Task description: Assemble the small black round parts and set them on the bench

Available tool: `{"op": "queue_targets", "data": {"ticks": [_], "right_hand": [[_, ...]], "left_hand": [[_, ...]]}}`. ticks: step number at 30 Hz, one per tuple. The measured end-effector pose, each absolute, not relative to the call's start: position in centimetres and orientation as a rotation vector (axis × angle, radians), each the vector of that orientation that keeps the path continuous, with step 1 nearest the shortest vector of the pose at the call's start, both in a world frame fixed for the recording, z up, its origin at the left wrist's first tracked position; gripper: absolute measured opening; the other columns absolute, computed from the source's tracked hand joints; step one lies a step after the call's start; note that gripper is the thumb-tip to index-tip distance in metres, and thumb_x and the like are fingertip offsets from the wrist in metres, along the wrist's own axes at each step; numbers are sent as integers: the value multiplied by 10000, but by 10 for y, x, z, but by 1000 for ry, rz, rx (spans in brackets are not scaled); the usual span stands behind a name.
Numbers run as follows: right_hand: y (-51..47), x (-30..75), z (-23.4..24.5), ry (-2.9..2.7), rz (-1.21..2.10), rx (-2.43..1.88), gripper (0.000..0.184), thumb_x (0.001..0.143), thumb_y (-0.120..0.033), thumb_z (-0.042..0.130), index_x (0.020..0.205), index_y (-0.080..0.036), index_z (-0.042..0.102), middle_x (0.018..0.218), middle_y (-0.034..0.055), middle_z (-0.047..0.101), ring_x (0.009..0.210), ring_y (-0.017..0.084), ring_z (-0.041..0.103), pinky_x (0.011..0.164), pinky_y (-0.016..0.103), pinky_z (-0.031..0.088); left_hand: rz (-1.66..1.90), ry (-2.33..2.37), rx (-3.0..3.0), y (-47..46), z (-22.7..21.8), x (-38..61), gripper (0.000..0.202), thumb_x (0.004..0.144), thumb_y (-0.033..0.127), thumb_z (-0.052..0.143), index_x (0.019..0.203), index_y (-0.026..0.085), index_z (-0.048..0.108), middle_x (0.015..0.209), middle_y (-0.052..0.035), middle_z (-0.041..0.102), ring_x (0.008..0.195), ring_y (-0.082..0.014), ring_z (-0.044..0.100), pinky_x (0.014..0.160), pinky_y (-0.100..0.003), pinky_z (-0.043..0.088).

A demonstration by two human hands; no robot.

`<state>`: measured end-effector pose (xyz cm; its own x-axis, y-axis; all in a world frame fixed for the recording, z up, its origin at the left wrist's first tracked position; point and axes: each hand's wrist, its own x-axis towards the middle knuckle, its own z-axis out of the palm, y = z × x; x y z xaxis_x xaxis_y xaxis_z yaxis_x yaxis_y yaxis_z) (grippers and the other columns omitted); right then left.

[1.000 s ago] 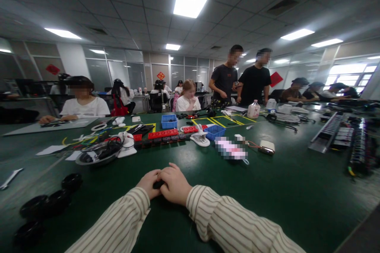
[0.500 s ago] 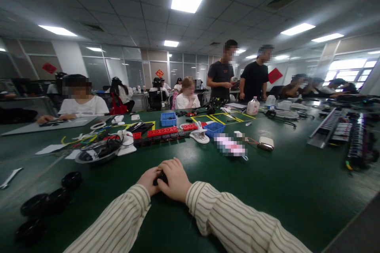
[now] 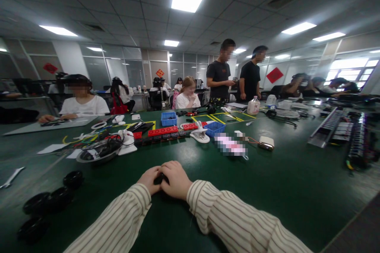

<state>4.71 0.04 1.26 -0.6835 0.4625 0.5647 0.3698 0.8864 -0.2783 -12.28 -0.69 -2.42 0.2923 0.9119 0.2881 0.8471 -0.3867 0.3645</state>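
- Head view: both hands meet at the lower centre of the frame, above the green surface (image 3: 252, 189), cuffs striped.
- The left hand (image 3: 148, 180) curls around one side of a small black object (image 3: 160, 178); the right hand (image 3: 176, 180) covers it from the other side, so both are closed on it and touching each other (the fingers hide most of its shape).
- That object sits at the lower centre, showing only as a dark patch between the hands.
- At the lower left lie four round black parts: one (image 3: 73, 180) nearest the hands, two close together below it, and another (image 3: 32, 229) near the bottom edge.
- At the far left edge lies a wrench (image 3: 12, 178).
- Left of centre, beyond the hands, stands a shallow dish (image 3: 82, 159) of dark items.
- In the middle of the frame are a red-topped strip (image 3: 162, 131), a white clip (image 3: 200, 133) and a blue bin (image 3: 168, 123).
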Motion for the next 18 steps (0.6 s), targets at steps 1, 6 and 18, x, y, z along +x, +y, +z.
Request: {"op": "queue_targets", "data": {"ticks": [1, 6, 18], "right_hand": [[1, 48, 13, -2414, 196, -538, 196, 654, -122, 502, 838, -170, 547, 965, 31, 558, 944, 159, 474, 916, 325, 310], [-1, 51, 15, -2441, 236, -406, 276, 619, -56, 437, 846, -179, 534, 962, 9, 596, 1061, 139, 464, 1060, 370, 137], [4, 47, 11, -2296, 276, -749, 309, 782, -261, 526, 1064, -143, 486, 1021, 71, 529, 944, 186, 460, 860, 333, 358]], "left_hand": [[684, 1652, 2400, -7, -23, -122, 377, 600, 225, 577, 971, 161, 608, 1092, -85, 587, 1043, -244, 520, 946, -358, 392], [750, 1705, 2331, -5, -27, -122, 500, 579, 208, 598, 1077, 178, 556, 1131, -76, 578, 1067, -242, 514, 967, -379, 378], [676, 1716, 2382, -1, -37, -129, 430, 632, 333, 612, 1027, 163, 602, 1159, -107, 548, 1084, -269, 489, 962, -398, 370]]}}
